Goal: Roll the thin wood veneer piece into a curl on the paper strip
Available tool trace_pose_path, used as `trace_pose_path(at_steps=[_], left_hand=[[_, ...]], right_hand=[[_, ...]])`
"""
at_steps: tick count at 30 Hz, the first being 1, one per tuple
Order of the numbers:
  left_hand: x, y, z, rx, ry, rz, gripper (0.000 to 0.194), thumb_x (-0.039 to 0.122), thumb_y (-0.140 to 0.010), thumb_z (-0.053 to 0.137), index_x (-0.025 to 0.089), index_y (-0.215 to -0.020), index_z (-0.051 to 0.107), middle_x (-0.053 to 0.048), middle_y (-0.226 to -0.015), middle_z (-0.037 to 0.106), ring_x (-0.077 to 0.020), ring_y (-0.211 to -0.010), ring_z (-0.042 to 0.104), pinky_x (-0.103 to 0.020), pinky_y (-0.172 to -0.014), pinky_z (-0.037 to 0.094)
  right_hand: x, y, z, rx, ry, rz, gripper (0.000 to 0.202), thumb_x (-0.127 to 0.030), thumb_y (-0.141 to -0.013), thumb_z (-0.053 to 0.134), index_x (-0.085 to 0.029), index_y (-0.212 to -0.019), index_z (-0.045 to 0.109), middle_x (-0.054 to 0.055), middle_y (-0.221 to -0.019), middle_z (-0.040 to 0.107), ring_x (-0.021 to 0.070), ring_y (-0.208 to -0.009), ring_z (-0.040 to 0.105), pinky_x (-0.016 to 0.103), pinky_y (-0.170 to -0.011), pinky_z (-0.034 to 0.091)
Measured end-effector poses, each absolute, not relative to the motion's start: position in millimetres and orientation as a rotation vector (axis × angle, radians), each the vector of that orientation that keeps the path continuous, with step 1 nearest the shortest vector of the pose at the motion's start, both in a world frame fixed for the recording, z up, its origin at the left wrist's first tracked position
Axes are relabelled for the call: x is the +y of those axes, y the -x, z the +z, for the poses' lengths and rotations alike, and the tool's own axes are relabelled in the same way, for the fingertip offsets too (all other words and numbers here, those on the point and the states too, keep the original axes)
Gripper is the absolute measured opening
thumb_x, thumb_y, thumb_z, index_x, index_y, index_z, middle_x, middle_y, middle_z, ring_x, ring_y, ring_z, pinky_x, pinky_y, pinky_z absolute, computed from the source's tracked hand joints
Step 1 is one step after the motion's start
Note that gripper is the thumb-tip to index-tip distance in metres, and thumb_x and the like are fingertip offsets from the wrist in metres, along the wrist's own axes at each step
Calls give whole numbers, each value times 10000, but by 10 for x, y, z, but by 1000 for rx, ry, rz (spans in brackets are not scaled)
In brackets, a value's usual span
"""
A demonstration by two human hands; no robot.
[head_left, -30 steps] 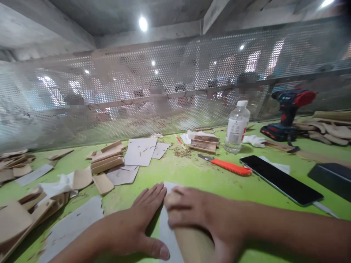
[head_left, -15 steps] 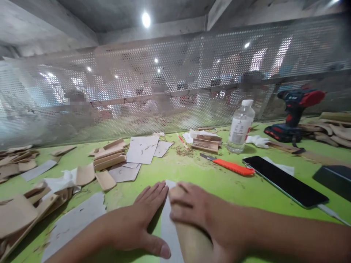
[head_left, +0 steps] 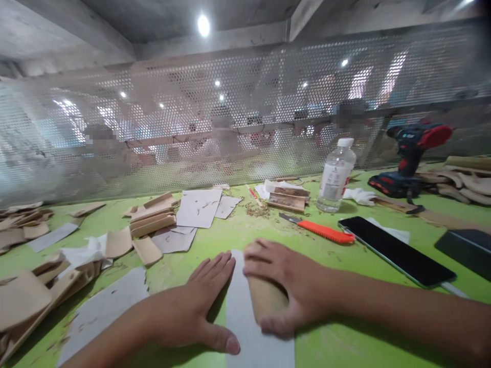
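My left hand lies flat with its fingers stretched out, pressing at the left edge of a pale grey sheet of paper on the green tabletop. My right hand is wrapped over a curved, tan piece that looks like bamboo, its thumb at the near end and fingers over the far end. That piece rests on the sheet, just right of my left hand. Its underside is hidden.
Ahead lie an orange utility knife, a phone on a cable, a water bottle and a cordless drill. Tan curved pieces and grey sheets cover the left. A perforated metal screen closes the back.
My right hand has slid the tan bamboo-like piece forward along the sheet, away from me, uncovering more of the sheet's near end. The left hand has stayed in place.
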State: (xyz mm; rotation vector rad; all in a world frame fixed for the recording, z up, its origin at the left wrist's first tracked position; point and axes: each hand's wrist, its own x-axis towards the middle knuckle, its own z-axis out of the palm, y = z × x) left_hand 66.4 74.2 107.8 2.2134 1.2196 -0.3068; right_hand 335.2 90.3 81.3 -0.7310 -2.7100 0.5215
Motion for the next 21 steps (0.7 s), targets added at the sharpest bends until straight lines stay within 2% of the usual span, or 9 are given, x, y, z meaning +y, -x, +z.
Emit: trace_pose_path(at_steps=[2, 6, 11, 15, 19, 21], left_hand=[[739, -669, 1085, 1210, -2210, -320, 1366, 904, -764, 657, 160, -1669, -44, -99, -1686, -157, -333, -1567, -114, -523, -1270, 58], [731, -678, 1096, 1214, -2198, -323, 1370, 888, -763, 676, 148, -1670, -36, -98, -1689, -156, -328, -1569, -110, -516, -1272, 70], [729, -688, 1117, 1217, -2210, -336, 1360, 867, -784, 678, 119, -1664, -40, -113, -1688, -161, -321, -1571, -115, -492, -1274, 48], [726, -678, 1110, 1200, -2198, -326, 1368, 855, -764, 708, 133, -1671, -18, -119, -1694, -139, -342, -1570, -99, -509, -1273, 72], [720, -671, 1092, 1205, -2217, -278, 1330, 851, -785, 689, 157, -1676, -13, -133, -1687, -135, -365, -1566, -87, -549, -1265, 83], [717, -673, 1095, 1188, -2214, -267, 1320, 843, -785, 695, 165, -1680, 0, -132, -1690, -123, -370, -1565, -82, -557, -1264, 83]], right_hand=[[903, -3352, 795, -2692, 797, 487, 851, -691, -723, 739, -159, -1380, 640, 217, -1486, 526, 462, -1392, 441, 655, -1223, 212], [875, -3336, 772, -2805, 450, 562, 828, -675, -695, 757, -218, -1373, 626, 144, -1409, 589, 391, -1336, 524, 582, -1273, 140], [834, -3322, 781, -2697, 686, 472, 768, -649, -748, 734, -169, -1341, 644, 193, -1431, 560, 402, -1337, 503, 612, -1246, 185], [823, -3304, 759, -2790, 416, 528, 730, -592, -725, 745, -219, -1343, 633, 140, -1367, 597, 355, -1282, 554, 582, -1266, 155], [864, -3303, 780, -2659, 757, 464, 816, -697, -731, 724, -155, -1337, 657, 200, -1419, 573, 407, -1310, 509, 623, -1224, 237], [854, -3299, 802, -2707, 705, 485, 793, -677, -749, 712, -170, -1355, 645, 192, -1414, 574, 407, -1301, 518, 629, -1222, 237]])
